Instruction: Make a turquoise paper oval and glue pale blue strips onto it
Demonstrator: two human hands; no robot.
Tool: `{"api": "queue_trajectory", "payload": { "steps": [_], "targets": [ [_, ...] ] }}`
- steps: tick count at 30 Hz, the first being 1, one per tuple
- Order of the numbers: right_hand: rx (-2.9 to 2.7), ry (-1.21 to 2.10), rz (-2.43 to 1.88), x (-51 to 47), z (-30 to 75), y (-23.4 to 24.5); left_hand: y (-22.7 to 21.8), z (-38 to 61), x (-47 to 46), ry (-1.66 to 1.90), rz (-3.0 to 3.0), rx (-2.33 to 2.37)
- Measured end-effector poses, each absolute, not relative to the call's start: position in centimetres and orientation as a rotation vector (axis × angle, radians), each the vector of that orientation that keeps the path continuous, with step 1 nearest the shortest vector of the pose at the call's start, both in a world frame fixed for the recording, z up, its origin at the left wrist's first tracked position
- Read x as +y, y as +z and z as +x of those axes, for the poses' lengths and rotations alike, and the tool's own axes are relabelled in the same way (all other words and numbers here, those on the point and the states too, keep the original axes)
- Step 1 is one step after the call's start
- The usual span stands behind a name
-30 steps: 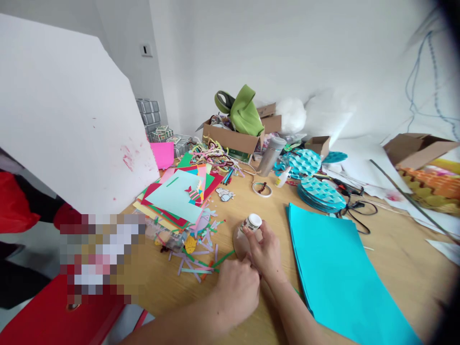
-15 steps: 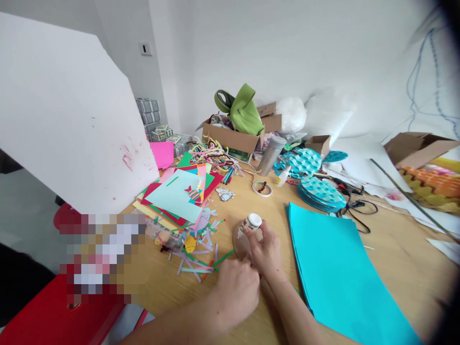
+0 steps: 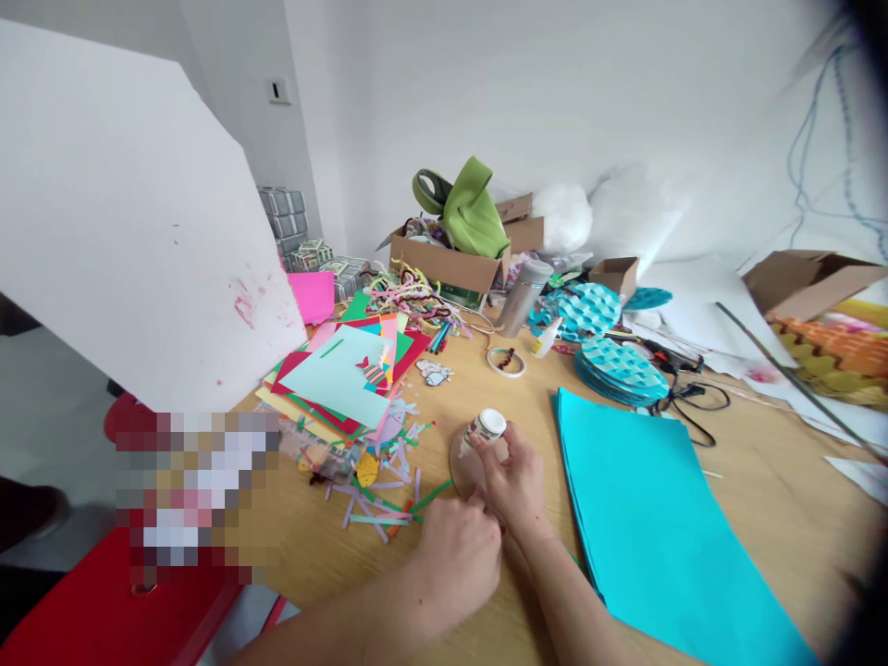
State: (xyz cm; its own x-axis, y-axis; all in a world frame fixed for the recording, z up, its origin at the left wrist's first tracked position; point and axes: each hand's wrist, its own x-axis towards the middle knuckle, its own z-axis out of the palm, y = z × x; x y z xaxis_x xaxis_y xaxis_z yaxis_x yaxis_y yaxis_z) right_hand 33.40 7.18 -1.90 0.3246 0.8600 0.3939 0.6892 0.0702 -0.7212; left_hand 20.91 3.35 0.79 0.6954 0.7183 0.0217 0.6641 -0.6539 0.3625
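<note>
My right hand (image 3: 517, 481) is wrapped round a small cup-like thing (image 3: 492, 424) with a white round end and dark print on its side. Its thumb lies along the near side, and the fingers curl behind. A brownish rounded part (image 3: 466, 459) shows at the left of the white end; I cannot tell whether it belongs to the same piece. My left hand (image 3: 462, 550) is closed in a fist just below, its knuckles against the right hand. Whatever it pinches is hidden. A green paper strip (image 3: 431, 498) lies by the left knuckles.
Turquoise sheets (image 3: 645, 518) lie to the right. Coloured papers (image 3: 337, 379) and cut paper strips (image 3: 375, 509) spread leftward. Farther back are a white ring (image 3: 510, 372), a glue bottle (image 3: 548, 339), a grey flask (image 3: 524, 301) and a cardboard box (image 3: 444, 261). A large white board (image 3: 139, 203) rises at left.
Both hands keep the same hold and place. At the lower left edge, a dark shape beyond the red seat has shifted. The view has moved very slightly.
</note>
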Motion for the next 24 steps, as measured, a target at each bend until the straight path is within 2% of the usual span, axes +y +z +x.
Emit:
{"api": "queue_trajectory", "payload": {
  "steps": [24],
  "targets": [
    [-1.371,0.289,-1.675,7.64,32.97,-2.13,1.23,21.04,3.39,0.178,2.567,1.106]
  ]
}}
